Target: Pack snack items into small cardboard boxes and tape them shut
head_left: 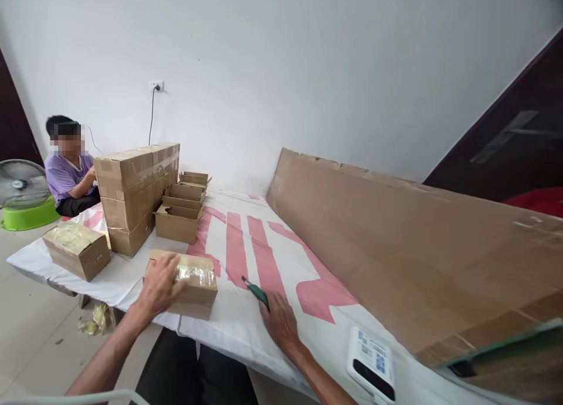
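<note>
Cardboard fills most of the white-and-pink covered table (246,328): a small taped box (193,283) lies near the front edge, and the left hand (160,287) rests flat on its top with fingers spread, pressing rather than gripping. Clear tape glints across the box's upper face just right of those fingers. To the right, well apart from the box, the right hand (279,321) is closed around a green-handled tool (255,292) whose tip points away toward the far left; whether it is a cutter or scissors cannot be told. Further left sits another sealed box (77,249) near the table's corner, and behind it a stack of long cartons (134,193) stands beside a row of open small boxes (181,208). A large flat cardboard sheet (409,240) leans along the right side. A white device (372,364) lies near the front right edge. At far left a person in a purple shirt (65,173) sits behind the stack, beside a fan (21,185).
</note>
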### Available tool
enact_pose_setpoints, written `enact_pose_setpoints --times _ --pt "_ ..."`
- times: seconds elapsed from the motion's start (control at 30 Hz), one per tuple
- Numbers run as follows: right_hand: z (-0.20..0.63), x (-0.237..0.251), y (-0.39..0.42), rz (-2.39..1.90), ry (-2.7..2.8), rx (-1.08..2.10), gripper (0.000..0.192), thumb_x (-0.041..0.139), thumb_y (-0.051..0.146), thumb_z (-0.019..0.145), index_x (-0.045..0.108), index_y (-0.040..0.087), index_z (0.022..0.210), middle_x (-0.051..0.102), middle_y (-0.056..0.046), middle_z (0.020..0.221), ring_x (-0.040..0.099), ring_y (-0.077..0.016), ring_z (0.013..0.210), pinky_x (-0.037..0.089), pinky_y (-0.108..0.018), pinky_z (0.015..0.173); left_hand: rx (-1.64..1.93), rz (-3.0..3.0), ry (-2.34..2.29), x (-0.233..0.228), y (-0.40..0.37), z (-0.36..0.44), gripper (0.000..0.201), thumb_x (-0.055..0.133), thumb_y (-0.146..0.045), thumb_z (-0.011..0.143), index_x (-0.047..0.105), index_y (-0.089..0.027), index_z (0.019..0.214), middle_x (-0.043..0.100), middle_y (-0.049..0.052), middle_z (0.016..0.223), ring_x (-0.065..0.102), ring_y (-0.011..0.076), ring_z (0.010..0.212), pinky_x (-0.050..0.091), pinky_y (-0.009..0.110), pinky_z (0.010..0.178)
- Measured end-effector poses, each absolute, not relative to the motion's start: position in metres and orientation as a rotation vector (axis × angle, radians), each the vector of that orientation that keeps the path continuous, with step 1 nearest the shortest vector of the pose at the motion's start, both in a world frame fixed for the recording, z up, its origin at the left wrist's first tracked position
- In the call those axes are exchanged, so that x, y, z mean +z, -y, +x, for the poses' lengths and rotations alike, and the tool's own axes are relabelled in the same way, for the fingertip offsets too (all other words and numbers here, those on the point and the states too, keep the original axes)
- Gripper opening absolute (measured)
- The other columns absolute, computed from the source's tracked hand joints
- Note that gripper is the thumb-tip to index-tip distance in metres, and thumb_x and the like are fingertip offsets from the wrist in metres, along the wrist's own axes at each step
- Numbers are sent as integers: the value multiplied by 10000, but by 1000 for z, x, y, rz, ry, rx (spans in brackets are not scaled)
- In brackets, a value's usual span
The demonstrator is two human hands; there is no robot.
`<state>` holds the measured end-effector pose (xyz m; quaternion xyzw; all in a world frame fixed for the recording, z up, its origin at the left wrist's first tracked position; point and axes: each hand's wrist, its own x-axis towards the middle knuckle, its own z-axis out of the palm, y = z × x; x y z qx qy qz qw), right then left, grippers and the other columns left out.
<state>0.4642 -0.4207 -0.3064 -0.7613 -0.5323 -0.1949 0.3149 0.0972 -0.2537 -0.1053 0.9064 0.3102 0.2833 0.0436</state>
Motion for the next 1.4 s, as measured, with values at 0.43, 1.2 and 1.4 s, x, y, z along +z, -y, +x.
enact_pose_setpoints --times 0.43,1.2,1.4 --pt "398 -250 386 -1727 965 135 569 459 668 946 702 189 1135 731 -127 1007 701 -315 950 574 -454 821 887 1967 -983 -116 190 41 546 598 -578 833 794 -167 1134 842 104 1059 769 303 977 603 373 859" --pt "326 -195 367 -1385 845 483 573 655 698 877 727 180 1111 793 -140 1102 710 -304 1001 576 -394 826 816 1783 -845 -111 203 54 324 778 -465 719 755 -175 860 750 94 1050 680 242 928 572 359 858" --pt "349 -168 371 -1508 826 501 577 617 776 843 692 209 924 675 -39 719 617 -217 671 519 -337 614 775 1847 -755 -107 209 52 351 761 -443 756 824 -197 998 734 126 1317 668 336 1241 507 452 1119"
